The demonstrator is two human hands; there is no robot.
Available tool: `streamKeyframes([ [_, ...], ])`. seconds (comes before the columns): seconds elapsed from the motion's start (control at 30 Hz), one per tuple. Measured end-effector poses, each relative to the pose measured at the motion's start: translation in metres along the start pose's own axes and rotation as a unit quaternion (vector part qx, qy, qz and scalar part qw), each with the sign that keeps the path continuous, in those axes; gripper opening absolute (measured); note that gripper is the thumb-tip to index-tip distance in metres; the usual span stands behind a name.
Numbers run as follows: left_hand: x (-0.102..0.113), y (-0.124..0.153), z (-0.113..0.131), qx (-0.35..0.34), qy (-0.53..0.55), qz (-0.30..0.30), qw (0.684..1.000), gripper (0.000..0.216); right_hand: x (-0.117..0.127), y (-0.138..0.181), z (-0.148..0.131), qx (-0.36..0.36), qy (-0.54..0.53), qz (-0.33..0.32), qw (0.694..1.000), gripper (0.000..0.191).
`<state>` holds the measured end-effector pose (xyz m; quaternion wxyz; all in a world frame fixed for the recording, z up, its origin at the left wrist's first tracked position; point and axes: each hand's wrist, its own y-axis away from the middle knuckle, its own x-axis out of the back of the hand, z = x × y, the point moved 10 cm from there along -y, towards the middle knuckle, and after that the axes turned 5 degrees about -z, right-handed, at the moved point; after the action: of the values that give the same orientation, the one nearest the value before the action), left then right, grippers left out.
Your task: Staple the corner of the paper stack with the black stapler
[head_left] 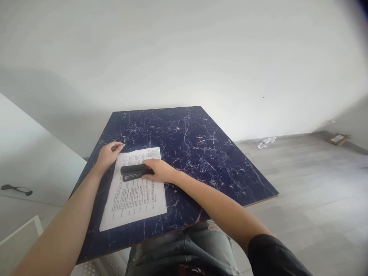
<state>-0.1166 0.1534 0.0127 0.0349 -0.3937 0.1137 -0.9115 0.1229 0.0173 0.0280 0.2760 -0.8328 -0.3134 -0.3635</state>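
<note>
My right hand (158, 170) is closed around the rear end of a black stapler (133, 168). The stapler's jaws point left, a gap showing between its upper and lower arms, above the printed paper (135, 203). I cannot tell if it touches the sheet. At the sheet's upper left corner is my left hand (109, 154), its thumb and fingers pinched together. A tiny whitish bit shows at those fingertips; whether it is a paper corner or a separate piece is unclear. The paper lies near the left front of the dark blue marbled tabletop (201, 165).
A white wall (184, 57) rises behind the table. On the grey floor to the right lie a clear plastic item (266, 143) and a brown cardboard box (337, 138). To the left is a white panel with a black handle (17, 189).
</note>
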Motion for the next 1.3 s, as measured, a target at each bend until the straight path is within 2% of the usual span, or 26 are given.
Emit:
streamKeyframes([
  [0.13, 0.013, 0.005, 0.009, 0.002, 0.039, 0.047, 0.998, 0.033, 0.001, 0.001, -0.001, 0.006, -0.006, 0.003, 1.0, 0.023],
  [0.27, 0.005, 0.011, 0.042, -0.065, 0.006, 0.023, 0.998, 0.031, -0.001, 0.001, -0.001, 0.012, -0.023, -0.002, 1.0, 0.026],
  [0.33, -0.003, 0.013, 0.051, -0.085, -0.025, 0.003, 0.996, 0.031, -0.001, 0.001, -0.001, 0.016, -0.036, -0.005, 0.999, 0.03],
  [0.47, -0.012, 0.013, 0.049, -0.096, -0.09, -0.016, 0.991, 0.029, 0.002, 0.004, 0.002, 0.006, -0.054, 0.005, 0.999, 0.043],
  [0.7, -0.007, 0.01, 0.035, -0.074, -0.108, -0.007, 0.991, 0.027, 0.001, 0.004, 0.004, 0.004, -0.053, 0.01, 0.999, 0.04],
  [0.97, -0.005, 0.017, 0.06, -0.126, -0.098, 0.02, 0.987, 0.028, -0.004, -0.001, 0.004, 0.005, -0.017, -0.002, 1.0, 0.037],
  [1.1, -0.01, 0.019, 0.07, -0.13, -0.098, -0.003, 0.987, 0.027, -0.009, -0.007, 0.0, 0.025, -0.012, -0.006, 1.0, 0.036],
  [1.3, -0.015, 0.019, 0.07, -0.126, -0.096, -0.026, 0.987, 0.025, -0.013, -0.008, 0.0, 0.025, -0.015, -0.006, 1.0, 0.038],
])
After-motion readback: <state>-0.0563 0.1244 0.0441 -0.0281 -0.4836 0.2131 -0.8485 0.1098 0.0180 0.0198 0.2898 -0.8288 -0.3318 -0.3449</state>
